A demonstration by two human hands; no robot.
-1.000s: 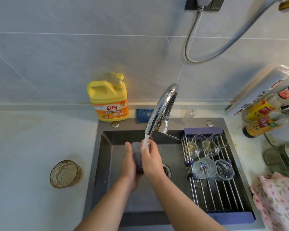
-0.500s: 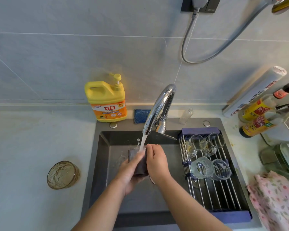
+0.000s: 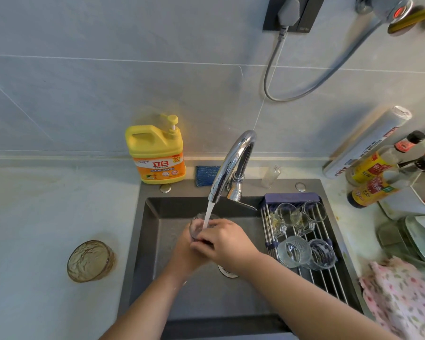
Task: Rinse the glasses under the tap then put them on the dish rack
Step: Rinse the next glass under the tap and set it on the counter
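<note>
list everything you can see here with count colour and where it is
sink: 1, dark grey, centre
tap: 1, chrome, behind sink, running
held glass: 1, clear, under the tap stream
dish rack: 1, steel and purple, sink's right side
rack glasses: at least 4, clear, on dish rack
amber glass: 1, amber, counter left of sink
detergent bottle: 1, yellow, behind sink
sauce bottles: 2, yellow-labelled, counter right
floral cloth: 1, pink, near right
left hand: grips held glass
right hand: grips held glass

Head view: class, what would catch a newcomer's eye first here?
The bright yellow detergent bottle stands behind the sink, at its left corner. At centre, water runs from the chrome tap onto a glass gripped by the left hand and right hand. An amber glass sits on the counter, left.
</note>
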